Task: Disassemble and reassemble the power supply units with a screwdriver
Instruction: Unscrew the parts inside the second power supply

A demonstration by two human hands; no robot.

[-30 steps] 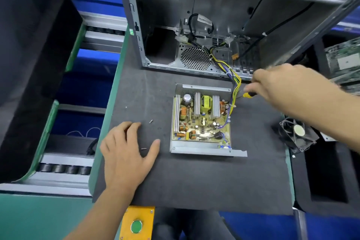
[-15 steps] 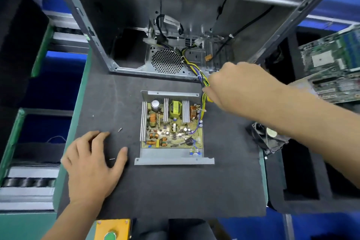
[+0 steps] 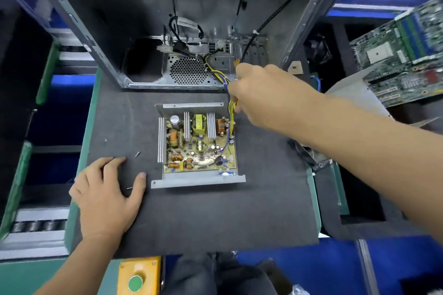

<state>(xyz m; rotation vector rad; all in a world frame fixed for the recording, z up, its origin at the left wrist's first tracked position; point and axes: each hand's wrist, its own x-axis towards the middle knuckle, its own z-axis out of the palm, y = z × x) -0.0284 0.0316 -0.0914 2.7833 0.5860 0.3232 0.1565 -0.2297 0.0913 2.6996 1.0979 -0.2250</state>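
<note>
The opened power supply unit (image 3: 198, 180) lies in the middle of the dark mat, its circuit board (image 3: 199, 148) with coils and heat sinks exposed. A bundle of yellow and purple wires (image 3: 229, 124) runs from its right side up into the computer case (image 3: 187, 72). My right hand (image 3: 261, 96) hovers over that bundle at the unit's far right corner, fingers curled round a screwdriver (image 3: 234, 102) of which only a bit of yellow handle shows. My left hand (image 3: 107, 194) rests flat on the mat to the left of the unit. One loose screw (image 3: 137, 154) lies beside its fingertips, another (image 3: 129, 188) near the thumb.
The open metal case stands at the back of the mat (image 3: 215, 218). A black fan (image 3: 311, 158) sits at the mat's right edge under my forearm. A motherboard (image 3: 407, 55) and a grey metal cover (image 3: 354, 96) lie at the right. A yellow button box (image 3: 139, 275) is at the front.
My right hand has moved left from the mat's right side to the wire bundle at the unit's corner. My left hand has stayed flat on the mat.
</note>
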